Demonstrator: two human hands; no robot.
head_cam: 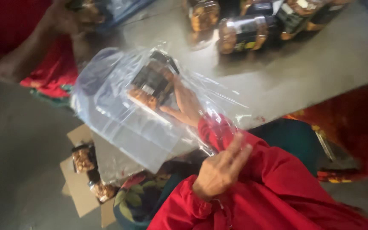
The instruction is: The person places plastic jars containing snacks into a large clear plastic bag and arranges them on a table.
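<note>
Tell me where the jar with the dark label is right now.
In the head view, the jar sits left of centre inside the clear plastic bag, held by one hand reaching into the bag.

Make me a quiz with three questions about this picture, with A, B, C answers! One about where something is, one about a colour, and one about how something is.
1. Where is the jar that the right hand holds?
A. In a bucket
B. Inside the clear plastic bag
C. On a chair

2. What colour are the person's sleeves?
A. Red
B. Blue
C. Yellow

3. How is the bag?
A. Tied shut with a knot
B. Folded flat
C. Open at its mouth, with a hand inside

Answers:
1. B, the jar shows through the clear film all around it.
2. A, both arms are covered in bright red cloth.
3. C, the right hand reaches in through the mouth, and the left hand is at that opening.
</note>
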